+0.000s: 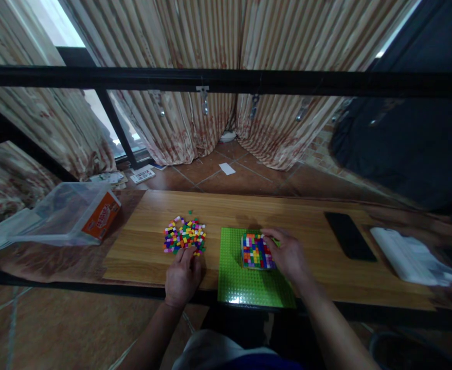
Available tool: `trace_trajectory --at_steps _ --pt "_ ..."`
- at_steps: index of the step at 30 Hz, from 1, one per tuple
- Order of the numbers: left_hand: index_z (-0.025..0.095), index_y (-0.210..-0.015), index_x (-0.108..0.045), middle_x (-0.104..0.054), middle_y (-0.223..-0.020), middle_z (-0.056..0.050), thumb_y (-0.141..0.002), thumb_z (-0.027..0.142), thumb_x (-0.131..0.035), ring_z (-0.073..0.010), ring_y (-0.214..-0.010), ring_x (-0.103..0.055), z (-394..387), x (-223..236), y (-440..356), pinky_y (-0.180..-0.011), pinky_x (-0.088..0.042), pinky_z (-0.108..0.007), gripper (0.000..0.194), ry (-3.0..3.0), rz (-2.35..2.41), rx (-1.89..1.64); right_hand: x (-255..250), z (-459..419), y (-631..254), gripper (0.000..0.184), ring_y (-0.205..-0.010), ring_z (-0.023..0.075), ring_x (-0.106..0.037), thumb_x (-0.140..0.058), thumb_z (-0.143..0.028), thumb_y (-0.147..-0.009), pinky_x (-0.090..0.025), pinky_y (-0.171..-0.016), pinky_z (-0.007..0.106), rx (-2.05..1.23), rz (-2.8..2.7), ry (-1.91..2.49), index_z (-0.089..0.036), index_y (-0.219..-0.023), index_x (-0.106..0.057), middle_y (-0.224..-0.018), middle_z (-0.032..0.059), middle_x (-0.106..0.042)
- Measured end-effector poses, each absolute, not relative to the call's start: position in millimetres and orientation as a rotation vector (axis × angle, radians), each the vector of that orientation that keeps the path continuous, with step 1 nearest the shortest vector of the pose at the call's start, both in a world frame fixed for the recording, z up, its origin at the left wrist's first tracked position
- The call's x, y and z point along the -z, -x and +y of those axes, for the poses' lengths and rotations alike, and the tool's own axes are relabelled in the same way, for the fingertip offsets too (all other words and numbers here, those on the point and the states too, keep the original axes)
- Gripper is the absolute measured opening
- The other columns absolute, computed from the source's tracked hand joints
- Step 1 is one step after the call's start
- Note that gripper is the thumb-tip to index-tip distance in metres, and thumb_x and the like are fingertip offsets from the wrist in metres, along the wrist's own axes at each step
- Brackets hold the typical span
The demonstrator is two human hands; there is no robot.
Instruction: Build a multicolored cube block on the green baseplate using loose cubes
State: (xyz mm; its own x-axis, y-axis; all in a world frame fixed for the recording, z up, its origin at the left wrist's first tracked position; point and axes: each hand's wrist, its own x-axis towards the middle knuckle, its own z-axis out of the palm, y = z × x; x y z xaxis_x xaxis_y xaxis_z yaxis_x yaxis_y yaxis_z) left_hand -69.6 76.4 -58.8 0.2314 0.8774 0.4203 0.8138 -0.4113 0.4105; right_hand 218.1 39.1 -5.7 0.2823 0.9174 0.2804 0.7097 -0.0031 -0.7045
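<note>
Small building bricks (185, 234) in many colours lie in a loose pile on the wooden board. My left hand (182, 276) is at the pile's near edge, its fingers curled together; whatever is between the fingertips is hidden. On a green studded baseplate (231, 280) stands a squarish block built of multicoloured bricks (254, 251). At that block's far right corner, my right hand (288, 254) has its thumb and forefinger pinched together, touching the top. Too little shows to tell whether a single brick is in that pinch.
A clear plastic box (67, 205) with an orange label is at the left. Right of the baseplate lie a black phone-like slab (349, 236) and a white plastic package (403, 257). A dark metal bar (226, 81) crosses beyond the board, before striped curtains.
</note>
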Motion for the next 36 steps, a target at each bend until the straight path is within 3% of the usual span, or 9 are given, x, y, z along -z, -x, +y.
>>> trace_trajectory --at_steps 5,9,25,31,36 --pt "0.020 -0.111 -0.060 -0.069 -0.103 -0.008 -0.092 0.025 -0.050 -0.0203 -0.090 -0.068 76.6 57.8 69.8 -0.076 -0.056 -0.029 0.022 -2.385 1.645 -0.912 8.8 42.4 -225.3 0.034 -0.096 0.0246 -0.065 -0.049 -0.031 -0.091 -0.050 -0.092 0.043 -0.319 -1.615 1.735 -0.027 -0.119 -0.068 -0.098 0.0064 -0.073" --pt "0.021 -0.112 -0.060 -0.069 -0.103 -0.007 -0.092 0.025 -0.051 -0.0200 -0.090 -0.068 76.3 58.4 69.7 -0.074 -0.055 -0.028 0.022 -2.375 1.657 -0.905 4.2 44.9 -230.6 0.036 -0.094 0.0243 -0.065 -0.048 -0.030 -0.091 -0.051 -0.090 0.043 -0.341 -1.703 1.687 -0.027 -0.122 -0.066 -0.096 0.0063 -0.072" --pt "0.021 -0.111 -0.060 -0.068 -0.103 -0.007 -0.092 0.025 -0.051 -0.0194 -0.088 -0.068 76.4 60.8 70.2 -0.073 -0.054 -0.027 0.021 -2.368 1.645 -0.918 -3.3 53.7 -242.9 0.035 -0.092 0.0213 -0.066 -0.053 -0.029 -0.090 -0.051 -0.091 0.041 -0.522 -1.820 1.601 -0.029 -0.121 -0.067 -0.096 0.0035 -0.072" --pt "0.020 -0.111 -0.060 -0.068 -0.101 -0.007 -0.092 0.026 -0.051 -0.0200 -0.085 -0.068 76.5 57.9 69.2 -0.069 -0.055 -0.028 0.021 -2.364 1.650 -0.913 0.4 45.6 -238.6 0.041 -0.100 0.0232 -0.068 -0.059 -0.033 -0.086 -0.048 -0.099 0.045 -0.544 -1.574 1.674 -0.029 -0.127 -0.062 -0.098 0.0022 -0.074" --pt "0.020 -0.112 -0.059 -0.068 -0.103 -0.007 -0.091 0.021 -0.052 -0.0197 -0.089 -0.068 76.4 59.3 69.7 -0.076 -0.056 -0.029 0.022 -2.359 1.626 -0.933 4.3 27.8 -217.2 0.034 -0.095 0.0235 -0.068 -0.057 -0.041 -0.088 -0.051 -0.093 0.043 -0.407 -1.264 1.675 -0.022 -0.115 -0.067 -0.099 0.0074 -0.073"
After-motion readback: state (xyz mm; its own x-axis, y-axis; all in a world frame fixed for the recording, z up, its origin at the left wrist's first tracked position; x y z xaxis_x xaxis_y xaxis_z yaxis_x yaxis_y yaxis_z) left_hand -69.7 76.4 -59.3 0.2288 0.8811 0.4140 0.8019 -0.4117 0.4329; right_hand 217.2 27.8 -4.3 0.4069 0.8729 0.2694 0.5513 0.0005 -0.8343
